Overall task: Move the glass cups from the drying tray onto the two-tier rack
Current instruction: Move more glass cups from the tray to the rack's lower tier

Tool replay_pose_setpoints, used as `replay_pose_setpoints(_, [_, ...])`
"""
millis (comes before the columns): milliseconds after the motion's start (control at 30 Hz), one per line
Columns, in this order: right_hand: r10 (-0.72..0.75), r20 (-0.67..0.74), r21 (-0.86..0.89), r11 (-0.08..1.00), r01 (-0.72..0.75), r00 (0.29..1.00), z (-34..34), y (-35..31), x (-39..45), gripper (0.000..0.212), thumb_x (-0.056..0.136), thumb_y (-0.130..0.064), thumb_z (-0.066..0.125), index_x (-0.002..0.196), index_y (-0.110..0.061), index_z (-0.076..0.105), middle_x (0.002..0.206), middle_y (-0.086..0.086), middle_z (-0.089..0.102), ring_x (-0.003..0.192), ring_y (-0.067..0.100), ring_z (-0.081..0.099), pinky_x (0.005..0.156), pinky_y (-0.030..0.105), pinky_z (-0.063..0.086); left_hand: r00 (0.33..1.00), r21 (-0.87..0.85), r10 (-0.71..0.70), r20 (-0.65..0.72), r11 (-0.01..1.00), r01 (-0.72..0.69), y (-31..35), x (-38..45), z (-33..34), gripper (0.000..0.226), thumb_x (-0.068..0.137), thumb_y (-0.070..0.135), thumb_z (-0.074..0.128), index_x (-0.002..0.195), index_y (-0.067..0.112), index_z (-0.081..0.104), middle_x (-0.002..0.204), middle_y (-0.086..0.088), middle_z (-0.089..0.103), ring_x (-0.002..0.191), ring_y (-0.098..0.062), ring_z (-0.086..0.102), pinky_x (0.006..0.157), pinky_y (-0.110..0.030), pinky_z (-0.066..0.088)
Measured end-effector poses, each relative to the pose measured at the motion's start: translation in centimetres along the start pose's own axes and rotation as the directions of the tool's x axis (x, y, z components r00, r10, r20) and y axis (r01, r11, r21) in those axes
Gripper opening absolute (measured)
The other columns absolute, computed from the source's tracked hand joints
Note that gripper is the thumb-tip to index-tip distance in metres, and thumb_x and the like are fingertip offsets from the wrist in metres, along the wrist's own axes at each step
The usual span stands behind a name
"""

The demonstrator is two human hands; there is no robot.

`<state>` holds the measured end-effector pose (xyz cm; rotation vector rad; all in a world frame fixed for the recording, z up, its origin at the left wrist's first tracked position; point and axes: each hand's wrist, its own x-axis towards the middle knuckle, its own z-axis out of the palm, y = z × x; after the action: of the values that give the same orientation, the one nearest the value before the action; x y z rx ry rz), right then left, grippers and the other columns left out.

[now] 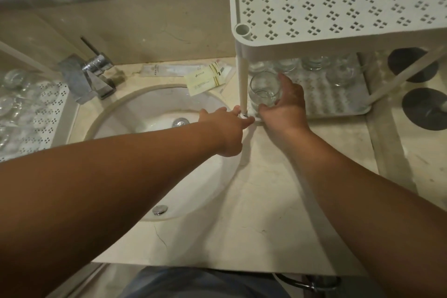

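Both forearms reach forward over the desk (266, 213). On the right hand (283, 104) the grip is curled round a glass cup (264, 89), holding it at the front left corner of the lower tier of the two-tier rack (338, 7), just beside the white corner post (242, 84). On the left hand (225, 126) the fingers seem to pinch the foot of that post, though blur hides the contact. More glass cups (314, 65) stand at the back of the lower tier. Further left lie the sink (145, 113) and faucet (94, 72), and beyond them the drying tray (55, 94) with glasses on it.
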<state>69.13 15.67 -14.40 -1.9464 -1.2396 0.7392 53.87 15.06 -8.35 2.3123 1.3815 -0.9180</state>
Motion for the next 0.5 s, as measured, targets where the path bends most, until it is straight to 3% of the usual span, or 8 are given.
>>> replay_pose_setpoints(300, [0.011,0.027,0.011,1.000,-0.011,1.000,0.8,-0.4,1.0,0.077,0.069,-0.033,0.075,0.137,-0.036,0.039,0.130,0.003,0.047,0.119,0.020,0.048,0.092,0.030,0.046,1.000,0.059,0.014,0.006,0.998,-0.014,-0.2,-0.1,-0.5,0.078,0.095,0.031,0.051,0.155,0.047,0.004,0.168,0.002,0.004,0.152,-0.028,0.015,0.113,-0.066,0.021])
replay_pose_setpoints(500, [0.009,0.026,0.031,0.999,-0.010,1.000,1.1,-0.7,1.9,0.075,0.070,-0.033,0.079,0.135,-0.035,0.041,0.127,0.000,0.048,0.115,0.020,0.051,0.095,0.035,0.048,1.000,0.117,0.019,0.020,0.993,-0.021,-0.1,-0.2,-0.9,0.079,0.095,0.030,0.051,0.156,0.045,0.003,0.168,0.000,0.005,0.151,-0.027,0.018,0.112,-0.065,0.024])
